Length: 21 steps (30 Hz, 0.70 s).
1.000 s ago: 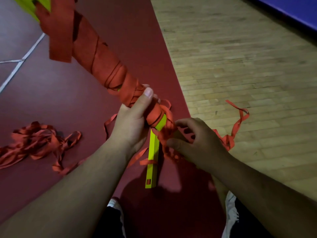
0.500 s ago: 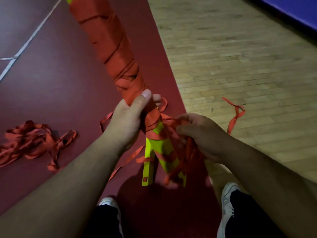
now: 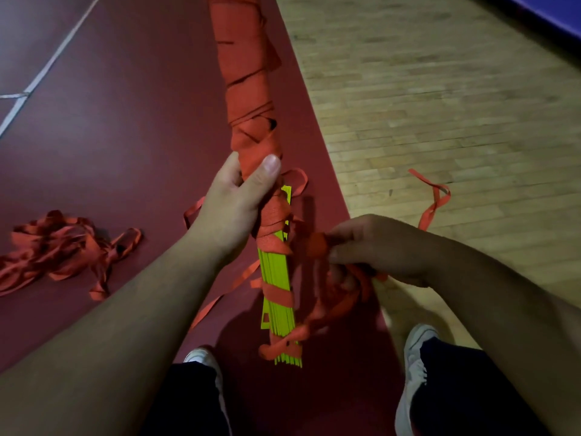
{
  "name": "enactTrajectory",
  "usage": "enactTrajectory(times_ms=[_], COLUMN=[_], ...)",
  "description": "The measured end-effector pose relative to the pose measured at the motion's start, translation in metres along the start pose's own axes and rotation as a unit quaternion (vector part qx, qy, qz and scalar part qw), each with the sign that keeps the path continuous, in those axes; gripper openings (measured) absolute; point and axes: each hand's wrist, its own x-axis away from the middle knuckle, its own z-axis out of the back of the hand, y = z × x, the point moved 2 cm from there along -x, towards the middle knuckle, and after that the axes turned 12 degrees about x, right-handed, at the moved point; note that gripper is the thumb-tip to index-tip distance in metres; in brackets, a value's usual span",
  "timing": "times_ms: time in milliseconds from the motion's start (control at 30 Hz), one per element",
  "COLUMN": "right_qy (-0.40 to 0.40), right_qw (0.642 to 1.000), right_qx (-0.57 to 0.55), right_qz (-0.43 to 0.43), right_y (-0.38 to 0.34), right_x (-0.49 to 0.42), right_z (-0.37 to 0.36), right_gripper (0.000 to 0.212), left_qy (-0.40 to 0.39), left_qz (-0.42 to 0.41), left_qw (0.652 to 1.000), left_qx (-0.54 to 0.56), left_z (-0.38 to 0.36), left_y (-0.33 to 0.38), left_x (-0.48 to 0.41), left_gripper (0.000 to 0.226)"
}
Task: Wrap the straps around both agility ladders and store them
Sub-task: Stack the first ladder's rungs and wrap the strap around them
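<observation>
While the left hand (image 3: 234, 202) is gripping the upright ladder bundle (image 3: 248, 89) around its wrapped middle, the right hand (image 3: 377, 247) is pinching the loose orange strap (image 3: 317, 248) just beside the bare rungs (image 3: 276, 272). The rungs are likely handling as a stiff, light bar and the webbing as limp, so the wrapped middle is giving the surest hold. A second strap heap (image 3: 59, 247) is lying on the maroon floor (image 3: 125, 136), wooden boards (image 3: 440, 105) alongside.

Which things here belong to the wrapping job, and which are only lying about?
Belong: yellow ladder bundle, orange strap wound round it, left hand gripping the bundle, right hand holding loose strap, strap heap on the floor (probably).
Only there: white floor line, blue surface.
</observation>
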Motion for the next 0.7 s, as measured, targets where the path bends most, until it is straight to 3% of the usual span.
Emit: enactTrajectory(times_ms=[67,133,200,300,333,400,500,600,700], right_qy=[-0.080,-0.102,-0.059,0.021,0.042,0.089,0.139,0.184,0.211], right_qw=[0.996,0.994,0.998,0.997,0.994,0.990,0.966,0.947,0.952], right_qx=[-0.021,-0.028,-0.020,0.080,0.098,0.107,0.218,0.262,0.222], right_qz=[-0.018,-0.006,0.007,0.003,0.000,0.004,0.018,0.004,-0.016], right_y=[0.002,0.001,0.001,0.000,0.000,-0.001,0.005,0.007,0.009], right_x=[0.002,0.002,-0.002,-0.004,-0.004,-0.005,-0.008,-0.007,-0.006], right_z=[-0.007,-0.012,-0.013,-0.010,-0.009,-0.006,0.004,0.011,0.015], right_gripper=[0.013,0.018,0.026,0.043,0.052,0.052,0.027,0.005,0.033], left_qy=[0.019,0.021,0.020,0.026,0.026,0.027,0.035,0.024,0.008], left_qz=[-0.024,-0.060,-0.097,-0.131,-0.143,-0.154,-0.131,-0.094,-0.070], left_qw=[1.000,0.998,0.994,0.985,0.980,0.975,0.978,0.985,0.987], left_qx=[0.006,0.000,-0.037,-0.112,-0.133,-0.158,-0.156,-0.140,-0.144], left_z=[0.000,0.000,0.002,0.003,0.003,0.004,0.008,0.008,0.008], left_y=[0.001,0.003,0.006,0.011,0.011,0.010,0.007,0.004,0.002], left_x=[-0.001,-0.001,-0.001,-0.002,-0.002,-0.001,-0.002,-0.001,-0.001], left_gripper=[0.032,0.047,0.063,0.070,0.069,0.060,0.034,0.035,0.030])
